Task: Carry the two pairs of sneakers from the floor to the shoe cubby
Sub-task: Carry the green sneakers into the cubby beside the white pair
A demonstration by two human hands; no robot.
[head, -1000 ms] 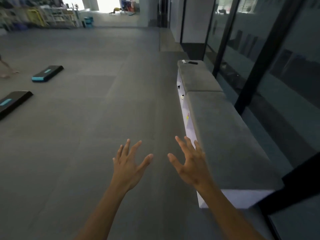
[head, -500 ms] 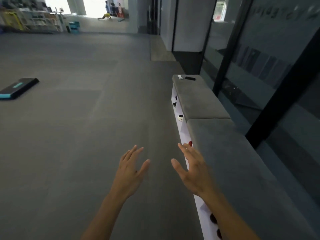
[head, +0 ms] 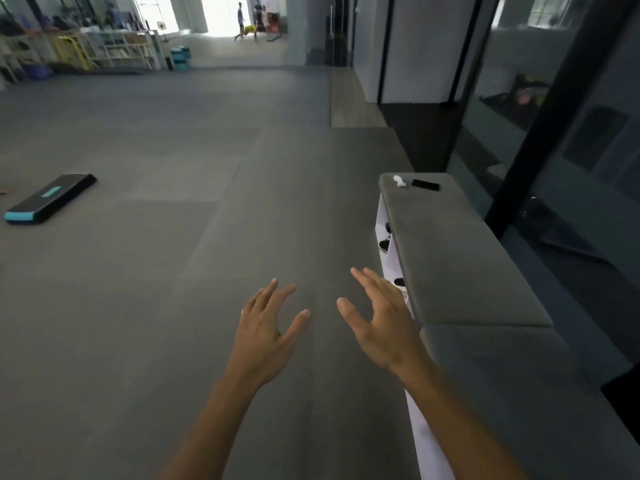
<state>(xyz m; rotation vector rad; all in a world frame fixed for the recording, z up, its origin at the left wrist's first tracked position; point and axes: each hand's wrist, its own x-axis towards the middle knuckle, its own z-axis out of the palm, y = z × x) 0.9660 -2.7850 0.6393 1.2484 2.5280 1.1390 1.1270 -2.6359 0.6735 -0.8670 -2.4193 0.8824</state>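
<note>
My left hand (head: 268, 329) and my right hand (head: 381, 323) are held out in front of me over the grey floor, both empty with fingers spread. The shoe cubby (head: 391, 258) is a long white unit with a grey cushioned top along my right side. My right hand hovers just left of its open front. Dark shoes (head: 385, 244) show in its far compartments, and another shoe (head: 399, 282) peeks out beside my right fingers. No sneakers lie on the floor in view.
A white object (head: 399, 181) and a black phone-like object (head: 425, 185) rest on the far end of the cushion. A black and teal step platform (head: 50, 199) lies on the floor at left. Glass wall on the right; shelves and several people far ahead.
The view has moved forward along the cubby and lifted toward the far hall. Both hands stay open and empty, drifting slightly toward the cubby front.
</note>
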